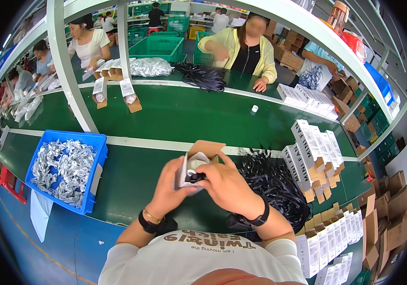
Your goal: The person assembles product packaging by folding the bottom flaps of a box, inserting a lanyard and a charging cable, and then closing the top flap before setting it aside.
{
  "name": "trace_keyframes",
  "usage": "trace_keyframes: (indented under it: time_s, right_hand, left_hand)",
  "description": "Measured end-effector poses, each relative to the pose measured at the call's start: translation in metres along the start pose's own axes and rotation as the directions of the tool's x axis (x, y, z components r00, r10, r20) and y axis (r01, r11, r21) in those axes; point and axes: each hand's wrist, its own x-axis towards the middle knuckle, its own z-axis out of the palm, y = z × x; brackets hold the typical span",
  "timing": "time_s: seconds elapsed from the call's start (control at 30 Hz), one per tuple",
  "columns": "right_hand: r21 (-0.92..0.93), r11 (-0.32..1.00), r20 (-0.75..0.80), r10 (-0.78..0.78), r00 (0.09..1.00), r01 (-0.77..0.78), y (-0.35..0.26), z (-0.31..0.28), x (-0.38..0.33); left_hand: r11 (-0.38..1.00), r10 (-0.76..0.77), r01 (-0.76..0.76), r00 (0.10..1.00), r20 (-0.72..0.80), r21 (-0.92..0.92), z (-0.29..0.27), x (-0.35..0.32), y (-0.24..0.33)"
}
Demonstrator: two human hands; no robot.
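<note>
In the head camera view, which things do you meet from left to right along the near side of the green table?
Blue bin of white cables → left hand → small open box → right hand → black cable pile → upright white boxes.

Bright even overhead light, soft shadows; fisheye bends edges, corners black, perhaps vignetted.

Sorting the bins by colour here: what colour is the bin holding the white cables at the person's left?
Blue bin, clearest in the head view.
</note>
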Motion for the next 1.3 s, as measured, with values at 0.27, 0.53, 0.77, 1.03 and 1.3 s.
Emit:
trace_keyframes:
  time_s: [0.27,0.53,0.77,1.03,1.3]
  right_hand:
    - [-0.031,1.0,0.094,0.004,0.996,-0.001,0.003,-0.031,-0.021]
    - [-0.185,0.983,0.028,0.027,0.999,-0.021,0.001,-0.024,-0.013]
    - [-0.313,0.949,0.167,0.033,0.985,0.021,-0.007,-0.025,-0.019]
    - [-0.256,0.966,0.052,0.04,0.998,-0.025,-0.015,-0.036,-0.027]
    - [0.767,0.622,-0.097,0.349,0.932,-0.154,0.031,0.058,-0.067]
  left_hand:
    - [0.983,-0.126,0.136,0.988,0.087,-0.124,0.025,-0.016,0.019]
    - [0.997,-0.054,0.059,0.991,0.12,-0.042,0.025,-0.013,0.019]
    - [0.996,-0.049,0.056,0.994,0.093,-0.066,0.022,-0.011,0.019]
    - [0.998,-0.007,0.011,0.998,0.068,-0.055,0.022,-0.005,0.019]
    - [0.976,0.145,-0.145,0.989,0.01,0.162,0.014,-0.006,0.025]
